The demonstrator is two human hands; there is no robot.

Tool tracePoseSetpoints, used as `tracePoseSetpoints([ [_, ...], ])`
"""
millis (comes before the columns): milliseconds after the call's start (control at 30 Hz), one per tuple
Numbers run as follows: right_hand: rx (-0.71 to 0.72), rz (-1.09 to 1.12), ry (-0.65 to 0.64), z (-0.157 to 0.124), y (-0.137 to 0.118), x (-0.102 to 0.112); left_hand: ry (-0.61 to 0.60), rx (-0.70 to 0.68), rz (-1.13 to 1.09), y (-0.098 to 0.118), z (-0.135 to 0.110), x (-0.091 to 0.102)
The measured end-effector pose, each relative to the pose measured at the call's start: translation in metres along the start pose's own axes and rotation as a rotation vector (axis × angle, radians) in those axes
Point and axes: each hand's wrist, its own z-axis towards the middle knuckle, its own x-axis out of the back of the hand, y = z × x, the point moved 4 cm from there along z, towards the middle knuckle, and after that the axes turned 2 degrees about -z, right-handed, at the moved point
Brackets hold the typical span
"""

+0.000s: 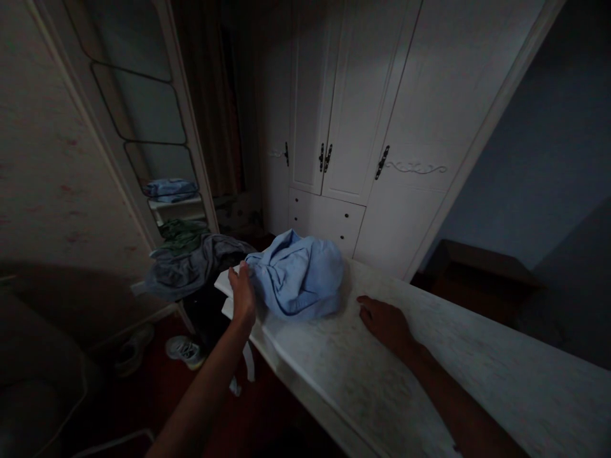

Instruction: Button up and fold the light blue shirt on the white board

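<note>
A crumpled light blue cloth garment [300,277] lies in a loose heap at the far left end of a pale, marbled tabletop [334,362]. My left hand [242,298] is at the garment's left edge, by the table's corner. Its visible fingertips point up and stand apart, and the thumb side meets the fabric. Part of that hand's fingers is hidden from me. To the right of the heap, my right hand [386,323] is low over the tabletop, fingers loosely bent and apart, holding nothing. A short gap separates it from the garment.
Grey clothing [191,267] and a green cloth [181,235] are piled left of the table. A sneaker [184,350] rests on the red floor. Behind stands a white wardrobe [358,114]; a mirror [143,102] is at left, a brown wooden piece [482,267] at right.
</note>
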Motion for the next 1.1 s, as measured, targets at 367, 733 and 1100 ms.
tracePoseSetpoints([
  [367,-0.023,0.006,0.039,0.000,0.002,-0.001,-0.074,-0.301,0.472,-0.008,0.037,-0.039],
  [733,-0.045,0.022,0.048,0.001,0.002,-0.001,0.255,-0.464,0.129,0.018,0.029,-0.007],
  [1100,-0.062,0.657,0.181,0.009,0.004,0.014,-0.112,-1.142,-0.131,0.099,-0.100,-0.006],
])
